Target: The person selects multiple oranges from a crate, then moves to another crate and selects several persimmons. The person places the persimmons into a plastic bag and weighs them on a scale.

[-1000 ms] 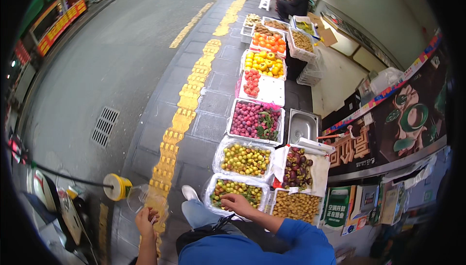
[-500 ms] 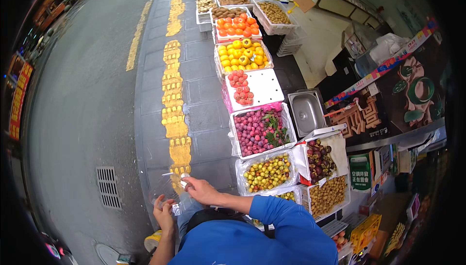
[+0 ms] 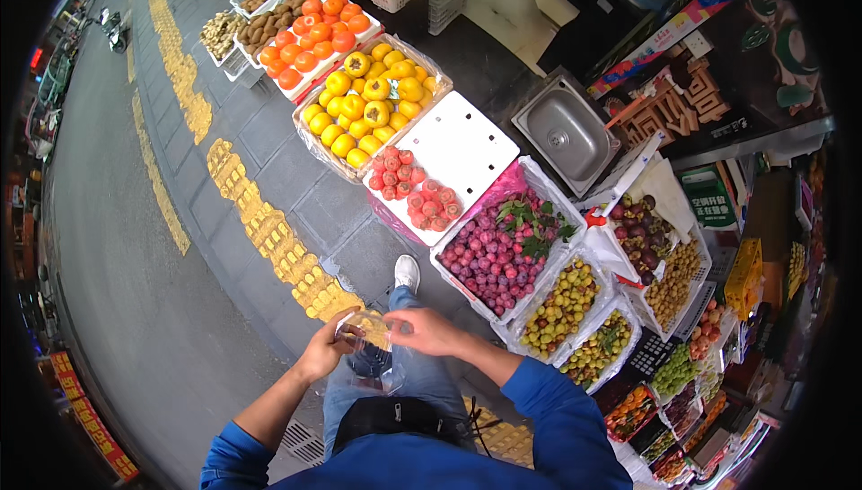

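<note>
In front of my waist is a thin, see-through plastic container (image 3: 379, 366), with my legs and the paving showing through it. My left hand (image 3: 327, 348) grips its left side with the fingers curled round the edge. On the opposite side my right hand (image 3: 429, 332) pinches the plastic near its upper edge. Nothing can be made out inside the container. The nearest fruit is a white crate of purple-red plums (image 3: 494, 257) with green leaves, beyond my right hand. Next to it lie yellow-green and reddish jujubes (image 3: 561, 306) in a plastic-lined tray.
Yellow persimmons (image 3: 373, 100), orange-red persimmons (image 3: 314, 37) and a white board (image 3: 462, 144) with small red fruit run along the stall. A steel sink (image 3: 567, 131) stands behind them. Dark passion-fruit-like fruit (image 3: 645, 234) sits at right. Yellow tactile paving (image 3: 269, 234) crosses the pavement.
My body and view have turned toward the stall, and I stand nearer the plum crate. Both hands, still on the plastic container, have come in front of my waist.
</note>
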Available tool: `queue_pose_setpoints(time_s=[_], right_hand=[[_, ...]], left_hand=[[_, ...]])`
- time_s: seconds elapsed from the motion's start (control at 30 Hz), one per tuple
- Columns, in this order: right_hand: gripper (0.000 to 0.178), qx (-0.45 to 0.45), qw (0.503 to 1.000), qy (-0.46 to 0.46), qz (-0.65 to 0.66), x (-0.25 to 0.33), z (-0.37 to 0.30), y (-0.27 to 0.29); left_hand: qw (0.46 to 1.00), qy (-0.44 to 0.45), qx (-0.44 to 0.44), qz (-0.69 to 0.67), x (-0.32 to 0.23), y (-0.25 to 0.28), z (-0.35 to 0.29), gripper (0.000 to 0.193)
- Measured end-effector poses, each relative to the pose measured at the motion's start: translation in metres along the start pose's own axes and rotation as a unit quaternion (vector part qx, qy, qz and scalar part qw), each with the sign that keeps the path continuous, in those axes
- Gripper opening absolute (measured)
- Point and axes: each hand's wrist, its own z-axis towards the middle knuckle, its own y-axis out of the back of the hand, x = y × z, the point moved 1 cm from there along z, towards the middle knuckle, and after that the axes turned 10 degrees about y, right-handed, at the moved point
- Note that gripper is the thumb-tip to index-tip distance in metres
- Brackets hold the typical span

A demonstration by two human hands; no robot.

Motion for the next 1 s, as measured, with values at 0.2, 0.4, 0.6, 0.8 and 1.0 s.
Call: queue_pose_setpoints(time_s=[0.2,0.4,0.6,0.8,1.0], right_hand=[[0.039,-0.343,0.928,-0.143,0.04,-0.081,0.094,0.081],[0.032,-0.441,0.859,-0.251,-0.064,-0.124,0.154,0.144],[0.039,-0.411,0.826,-0.224,-0.314,-0.154,0.18,0.159],[0.04,-0.307,0.836,-0.176,-0.419,-0.196,0.206,0.167],[0.045,-0.279,0.839,-0.156,-0.44,-0.207,0.204,0.169]], left_hand=[[0.995,0.055,-0.022,-0.078,-0.05,0.107,0.096,0.085],[0.99,0.088,0.105,-0.033,-0.087,0.192,0.204,0.088],[0.959,0.105,0.242,0.101,-0.091,0.22,0.298,0.09],[0.919,0.082,0.357,0.146,-0.079,0.191,0.367,0.09],[0.878,0.033,0.414,0.236,-0.06,0.165,0.419,0.09]])
